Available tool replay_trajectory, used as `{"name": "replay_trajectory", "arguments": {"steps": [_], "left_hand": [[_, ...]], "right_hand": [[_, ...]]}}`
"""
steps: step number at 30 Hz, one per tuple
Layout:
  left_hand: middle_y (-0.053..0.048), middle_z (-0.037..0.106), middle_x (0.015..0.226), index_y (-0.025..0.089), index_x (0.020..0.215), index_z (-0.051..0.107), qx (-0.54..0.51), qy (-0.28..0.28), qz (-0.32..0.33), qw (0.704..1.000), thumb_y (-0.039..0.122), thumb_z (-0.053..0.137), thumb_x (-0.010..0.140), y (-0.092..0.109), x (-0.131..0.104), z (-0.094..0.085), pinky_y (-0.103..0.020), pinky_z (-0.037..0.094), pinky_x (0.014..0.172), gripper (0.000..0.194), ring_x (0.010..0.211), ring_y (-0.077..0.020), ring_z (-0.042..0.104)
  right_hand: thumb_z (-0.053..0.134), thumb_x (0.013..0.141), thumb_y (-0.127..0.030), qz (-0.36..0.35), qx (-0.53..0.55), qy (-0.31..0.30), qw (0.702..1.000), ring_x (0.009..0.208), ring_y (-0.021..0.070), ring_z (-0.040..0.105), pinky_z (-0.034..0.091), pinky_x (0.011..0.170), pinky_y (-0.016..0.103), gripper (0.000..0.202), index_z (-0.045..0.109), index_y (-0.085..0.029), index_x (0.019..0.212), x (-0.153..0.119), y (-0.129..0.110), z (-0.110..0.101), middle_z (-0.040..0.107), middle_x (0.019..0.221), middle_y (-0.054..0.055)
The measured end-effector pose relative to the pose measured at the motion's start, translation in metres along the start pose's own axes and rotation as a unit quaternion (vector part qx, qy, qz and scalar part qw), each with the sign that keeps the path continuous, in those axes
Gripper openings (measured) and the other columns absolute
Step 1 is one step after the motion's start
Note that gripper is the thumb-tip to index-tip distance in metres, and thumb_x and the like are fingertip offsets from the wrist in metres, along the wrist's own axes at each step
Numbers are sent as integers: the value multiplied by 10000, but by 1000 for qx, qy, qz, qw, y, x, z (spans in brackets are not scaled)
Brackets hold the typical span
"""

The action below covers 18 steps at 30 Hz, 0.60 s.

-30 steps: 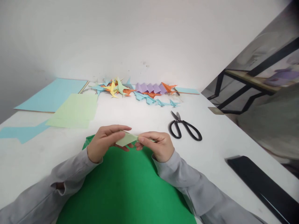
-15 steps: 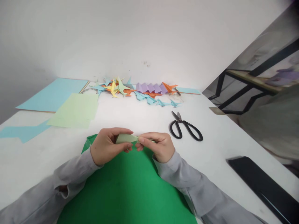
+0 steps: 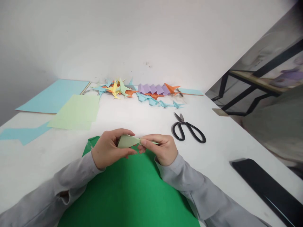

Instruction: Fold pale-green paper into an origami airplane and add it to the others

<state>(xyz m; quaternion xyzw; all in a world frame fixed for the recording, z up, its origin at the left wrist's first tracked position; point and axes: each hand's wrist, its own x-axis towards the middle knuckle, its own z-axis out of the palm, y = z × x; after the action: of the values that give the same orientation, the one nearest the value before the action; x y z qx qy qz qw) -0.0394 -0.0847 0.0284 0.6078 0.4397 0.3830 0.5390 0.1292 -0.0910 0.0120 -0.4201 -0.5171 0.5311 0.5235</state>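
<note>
R hand [image 3: 162, 148] is pinching the narrow end of the folded lt-green paper [image 3: 127, 142] btwn thumb and fingers. L hand [image 3: 106, 149] is curving around the wide end, index above, thumb below, w/ a moderate gap; whether L fingers are pressing on it, cannot tell. Folded lt-green paper is spanning the space btwn both hands, tapering twd R thumb.

Green material [image 3: 132, 192] is lying below both hands, btwn the forearms. Scissors [image 3: 182, 122] w/ blk handles are lying on the table [image 3: 132, 116], beyond and right of R hand, blades slightly apart, tips pointing away. Blk object [image 3: 265, 189] is lying farther right of R hand, near side.

Lt-green sheets [image 3: 74, 110] are lying beyond L hand, to its left; blue cutout [image 3: 26, 134] is lying farther left, meeting their edge. Blue sheets [image 3: 50, 97] are resting behind these, farther from L hand. Multicol. folded figures [image 3: 115, 90] are sitting well beyond both hands, nr the wall [image 3: 151, 37]; purple pleated piece [image 3: 153, 89] is resting there too, ahead of R hand.
</note>
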Motion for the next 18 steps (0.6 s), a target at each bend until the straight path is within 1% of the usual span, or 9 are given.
{"name": "replay_trajectory", "arguments": {"steps": [4, 6, 8, 10, 12, 15, 18], "left_hand": [[12, 596, 519, 137, 918, 603, 92, 2, 20, 996, 290, 667, 649, -3, -2, -2, -235, 466, 422, 316, 440, -134, 563], [-7, 619, 567, 141, 889, 622, 148, 6, 57, 987, 285, 633, 679, -2, -2, -3, -231, 457, 447, 255, 480, -133, 570], [-29, 654, 662, 147, 842, 645, 215, 18, 106, 971, 254, 615, 684, 0, -1, -3, -228, 454, 494, 192, 558, -136, 583], [-44, 671, 727, 145, 814, 659, 244, 22, 131, 961, 232, 611, 679, 2, 0, -4, -231, 455, 529, 168, 617, -146, 592], [-50, 672, 720, 134, 812, 664, 219, 11, 119, 968, 230, 619, 672, 3, 1, -5, -236, 462, 533, 175, 617, -152, 599], [-33, 646, 602, 124, 801, 668, 150, -15, 67, 986, 253, 626, 680, 2, 0, -6, -237, 467, 492, 182, 535, -146, 590], [-21, 622, 536, 117, 782, 670, 98, -32, 23, 994, 253, 632, 680, 2, 0, -6, -241, 475, 478, 173, 500, -144, 582]], "right_hand": [[704, 635, -261, 2, -8, -1, 1000, 438, 116, 595, 524, 467, 229, 109, 688, -153, 623, 0, 1, 0, 659, 517, 16], [708, 627, -265, 7, -10, 2, 1000, 435, 121, 595, 527, 463, 236, 116, 687, -151, 620, 0, 1, 1, 659, 516, 18], [715, 618, -270, 14, -8, 4, 1000, 434, 125, 597, 525, 455, 235, 123, 687, -150, 618, 0, 1, 1, 657, 511, 18], [716, 616, -270, 15, -5, 1, 1000, 435, 122, 598, 522, 454, 227, 120, 689, -153, 618, -1, 1, 1, 655, 507, 15], [716, 616, -268, 14, -2, -2, 1000, 435, 122, 597, 521, 454, 225, 112, 691, -158, 618, -1, 1, 1, 655, 508, 12], [715, 616, -272, 12, -5, -4, 1000, 434, 128, 596, 521, 449, 235, 112, 692, -163, 620, -1, 2, 0, 656, 510, 13], [714, 619, -276, 11, -8, -7, 1000, 433, 130, 596, 518, 446, 236, 120, 693, -158, 625, -2, 3, 0, 658, 513, 18]]}}
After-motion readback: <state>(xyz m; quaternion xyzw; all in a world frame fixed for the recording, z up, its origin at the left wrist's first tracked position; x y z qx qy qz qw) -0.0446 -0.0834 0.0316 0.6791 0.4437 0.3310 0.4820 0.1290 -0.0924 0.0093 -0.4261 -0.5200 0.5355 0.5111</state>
